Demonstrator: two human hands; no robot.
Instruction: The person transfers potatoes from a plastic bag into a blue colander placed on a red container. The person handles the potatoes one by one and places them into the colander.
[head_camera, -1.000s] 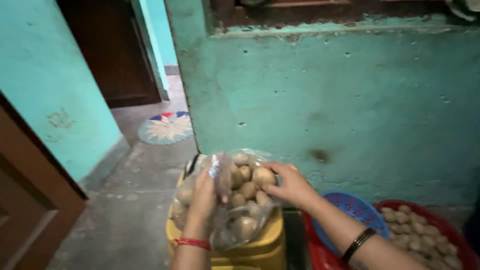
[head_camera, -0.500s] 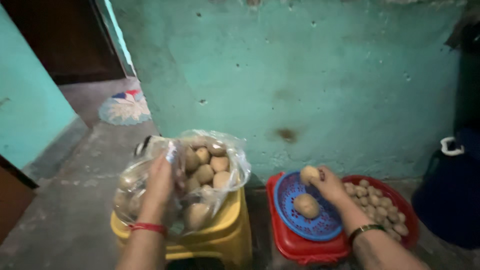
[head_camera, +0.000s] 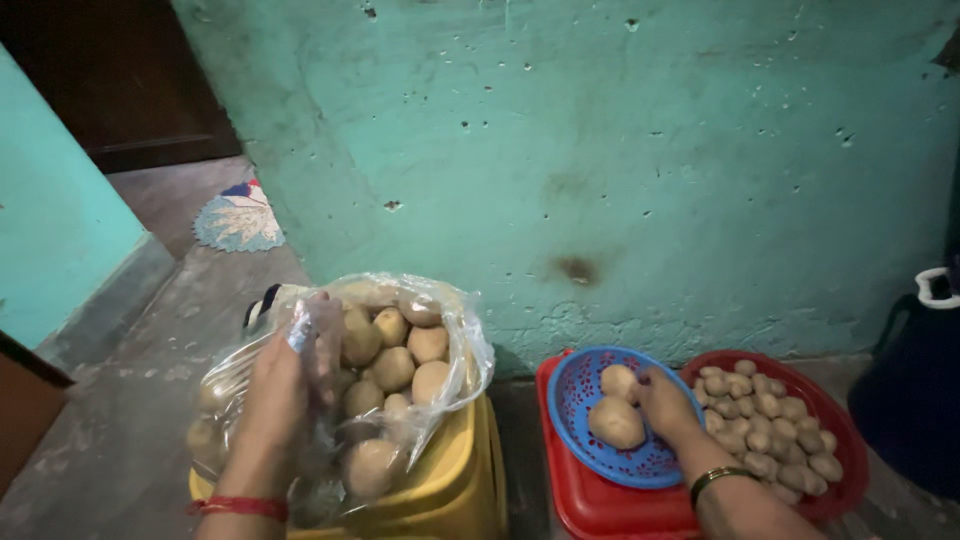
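Potatoes (head_camera: 617, 405) lie in blue basket (head_camera: 590, 372) touching right fingers (head_camera: 652, 390).

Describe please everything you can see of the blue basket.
The blue basket is round, shallow and perforated, plastic by its look. It sits slightly tilted in a red tray, beside a red basket of small potatoes. Two potatoes lie inside. The right hand rests in it, touching them.
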